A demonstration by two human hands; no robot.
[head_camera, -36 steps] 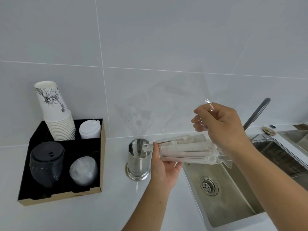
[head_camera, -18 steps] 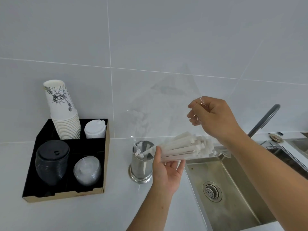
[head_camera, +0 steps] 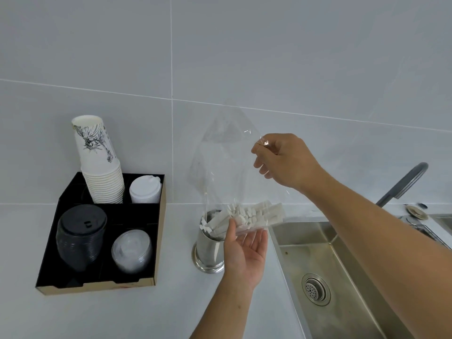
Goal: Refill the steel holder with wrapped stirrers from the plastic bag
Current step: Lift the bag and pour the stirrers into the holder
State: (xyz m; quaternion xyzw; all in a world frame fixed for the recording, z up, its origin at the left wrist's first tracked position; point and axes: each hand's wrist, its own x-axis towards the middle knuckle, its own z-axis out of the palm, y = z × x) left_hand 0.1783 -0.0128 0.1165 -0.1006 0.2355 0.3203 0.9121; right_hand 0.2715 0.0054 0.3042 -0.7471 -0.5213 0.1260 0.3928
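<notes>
- R hand [head_camera: 285, 161] up high, fingers pinched shut on a corner of the clear plastic bag [head_camera: 227, 157]; bag hangs down from it, nearly see-through against the wall tiles.
- L hand [head_camera: 247, 250] below, palm up, fingers loosely spread; thumb and fingertips support the bundle of wrapped stirrers [head_camera: 254, 215] from underneath, thru the bag's lower end.
- Stirrers lie tilted, white paper ends pointing down-left; the lowest ones reach into the mouth of the steel holder [head_camera: 208, 250]. Rest of the bundle sticks out to the right, above the sink edge.
- Holder stands upright on the white tabletop [head_camera: 97, 314], just left of the sink [head_camera: 342, 277], touching the L hand's thumb side or v. close — can't tell which.
- Black cardboard tray [head_camera: 102, 285] well to the left on the tabletop: stack of paper cups [head_camera: 97, 160] at back-left, white lids [head_camera: 145, 189] back-right, black lids [head_camera: 80, 231] front-left, clear lids [head_camera: 132, 250] front-right.
- Grey tap [head_camera: 403, 184] behind the R forearm, by the sink's far side.
</notes>
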